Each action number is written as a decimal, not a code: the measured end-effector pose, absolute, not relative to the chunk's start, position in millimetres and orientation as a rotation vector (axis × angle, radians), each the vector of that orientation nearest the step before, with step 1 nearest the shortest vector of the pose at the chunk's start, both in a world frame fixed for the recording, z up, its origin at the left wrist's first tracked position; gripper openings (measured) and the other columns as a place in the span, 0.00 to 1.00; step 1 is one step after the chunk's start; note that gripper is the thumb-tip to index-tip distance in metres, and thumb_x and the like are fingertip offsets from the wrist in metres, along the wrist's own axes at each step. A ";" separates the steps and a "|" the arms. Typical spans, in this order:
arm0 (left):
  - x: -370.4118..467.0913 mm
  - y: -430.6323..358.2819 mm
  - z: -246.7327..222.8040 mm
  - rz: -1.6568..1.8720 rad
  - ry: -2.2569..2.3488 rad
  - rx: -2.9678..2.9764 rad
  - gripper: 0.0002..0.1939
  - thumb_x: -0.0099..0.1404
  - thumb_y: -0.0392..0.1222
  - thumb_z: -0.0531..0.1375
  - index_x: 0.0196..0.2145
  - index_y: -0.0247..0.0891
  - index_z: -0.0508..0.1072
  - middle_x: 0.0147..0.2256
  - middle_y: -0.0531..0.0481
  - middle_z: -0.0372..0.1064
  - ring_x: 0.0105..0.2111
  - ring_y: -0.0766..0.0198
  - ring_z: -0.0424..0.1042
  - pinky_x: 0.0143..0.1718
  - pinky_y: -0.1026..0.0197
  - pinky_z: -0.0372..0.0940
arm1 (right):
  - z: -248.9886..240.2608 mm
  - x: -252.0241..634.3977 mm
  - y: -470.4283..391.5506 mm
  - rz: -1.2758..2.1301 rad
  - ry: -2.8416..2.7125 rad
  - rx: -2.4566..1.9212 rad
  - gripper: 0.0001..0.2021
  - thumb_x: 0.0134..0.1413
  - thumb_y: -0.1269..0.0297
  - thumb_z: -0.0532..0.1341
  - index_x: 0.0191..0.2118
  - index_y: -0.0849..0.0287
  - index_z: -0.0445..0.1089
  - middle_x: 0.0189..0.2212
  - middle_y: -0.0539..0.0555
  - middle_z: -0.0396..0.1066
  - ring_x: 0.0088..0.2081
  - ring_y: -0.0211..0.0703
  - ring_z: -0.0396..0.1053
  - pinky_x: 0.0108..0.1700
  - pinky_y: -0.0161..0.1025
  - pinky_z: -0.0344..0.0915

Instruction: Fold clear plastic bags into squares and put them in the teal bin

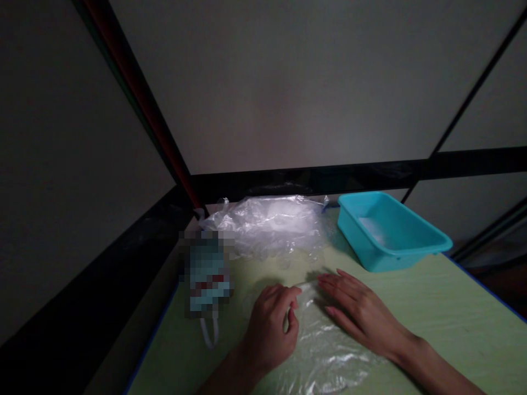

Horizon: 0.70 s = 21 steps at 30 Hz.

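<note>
A thin clear plastic bag [325,362] lies spread and wrinkled on the table in front of me. At its upper left edge, my left hand [274,326] is closed, with the fingers curled and the thumb bent toward them on the plastic. My right hand [362,310] lies flat over the bag's upper right part, palm down, fingers stretched out and slightly apart. Parts of the bag are hidden beneath both hands.
A pile of clear plastic bags [280,219] rests at the back of the light green table [465,318]. An open turquoise basin [379,255] stands at the back right. At the left lies a blurred pale-blue item [208,280] with a white loop. Wall panels rise behind.
</note>
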State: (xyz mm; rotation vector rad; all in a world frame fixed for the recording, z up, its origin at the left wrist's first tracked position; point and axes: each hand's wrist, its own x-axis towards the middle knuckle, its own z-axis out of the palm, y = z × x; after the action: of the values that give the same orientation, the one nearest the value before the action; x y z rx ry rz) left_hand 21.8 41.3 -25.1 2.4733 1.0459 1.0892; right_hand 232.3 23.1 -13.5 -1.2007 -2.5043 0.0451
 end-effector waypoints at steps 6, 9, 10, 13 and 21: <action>19.9 36.7 -18.4 1.026 1.028 2.459 0.15 0.50 0.30 0.53 0.38 0.37 0.63 0.26 0.50 0.65 0.28 0.60 0.66 0.32 0.58 0.63 | -12.6 231.4 23.1 0.152 -2.486 -1.206 0.16 0.58 0.64 0.52 0.51 0.60 0.63 0.47 0.57 0.69 0.48 0.45 0.65 0.55 0.51 0.56; 20.1 36.7 -16.1 1.034 1.033 2.439 0.11 0.53 0.32 0.53 0.36 0.36 0.65 0.27 0.48 0.66 0.28 0.60 0.67 0.31 0.58 0.63 | -13.1 229.5 22.9 0.162 -2.500 -1.217 0.13 0.58 0.66 0.52 0.47 0.60 0.65 0.44 0.56 0.70 0.46 0.44 0.67 0.54 0.50 0.58; 20.5 36.9 -15.7 1.038 1.049 2.431 0.10 0.54 0.32 0.52 0.36 0.36 0.65 0.28 0.48 0.67 0.29 0.60 0.67 0.32 0.58 0.64 | -13.1 229.0 22.8 0.161 -2.500 -1.224 0.13 0.58 0.66 0.52 0.47 0.60 0.66 0.44 0.56 0.71 0.45 0.45 0.67 0.53 0.50 0.58; 22.6 36.5 -15.1 0.950 1.110 2.447 0.12 0.59 0.33 0.50 0.41 0.34 0.66 0.39 0.42 0.69 0.40 0.59 0.68 0.41 0.57 0.64 | -13.0 228.1 22.3 0.153 -2.514 -1.233 0.15 0.59 0.64 0.51 0.50 0.62 0.64 0.47 0.57 0.68 0.49 0.46 0.65 0.55 0.50 0.57; 25.7 26.9 -23.0 0.426 1.107 2.757 0.31 0.64 0.45 0.50 0.60 0.30 0.44 0.61 0.40 0.37 0.60 0.54 0.39 0.58 0.51 0.46 | -20.0 222.9 21.9 0.055 -2.612 -1.204 0.31 0.59 0.54 0.49 0.62 0.65 0.40 0.61 0.62 0.42 0.61 0.52 0.42 0.58 0.54 0.47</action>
State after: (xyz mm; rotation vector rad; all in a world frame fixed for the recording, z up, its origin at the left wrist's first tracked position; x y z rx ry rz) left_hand 25.7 26.9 -23.0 2.7574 1.1070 0.4261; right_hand 222.9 21.9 -20.0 -1.2045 -2.6119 0.0546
